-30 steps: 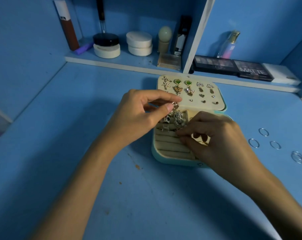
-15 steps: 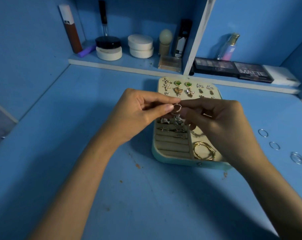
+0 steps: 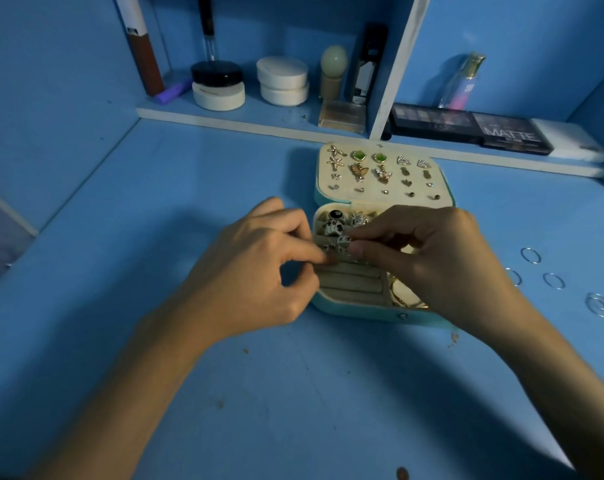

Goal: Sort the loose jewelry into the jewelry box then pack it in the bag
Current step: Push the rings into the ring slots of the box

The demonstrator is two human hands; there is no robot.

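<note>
- While the silver ring (image 3: pixel 343 243) is pinched from both sides over the ring rolls (image 3: pixel 349 282) of the open jewelry box (image 3: pixel 363 311), with the left hand (image 3: pixel 255 271) closed on its left edge and the right hand (image 3: pixel 439 268) clamped on its right edge between thumb and forefinger, a slip is judged the main risk. So small and smooth a piece could be squeezed out from between the fingertips.
- If dropped, it could be lost between the rolls, mixed in with the gold bangles (image 3: pixel 402 299) in the near right compartment, or rolled away across the table (image 3: pixel 293 393).
- Seated rings (image 3: pixel 334 226) are packed just beyond the pinch, at the far end of the rolls. They could be knocked out of their slots if the held ring is pushed in crookedly or with force.
- The box is braced by neither hand, so it could be shoved along the table by a hard press. The earrings (image 3: pixel 358 169) pinned in the flat-lying lid (image 3: pixel 373 200) on the far side could be jolted as well.
- Several loose rings (image 3: pixel 553 281) lie on the table well to the right of the box, one partly hidden behind the right wrist. They could be swept off by that forearm.
- No bag is seen, so the packing step cannot be judged.
</note>
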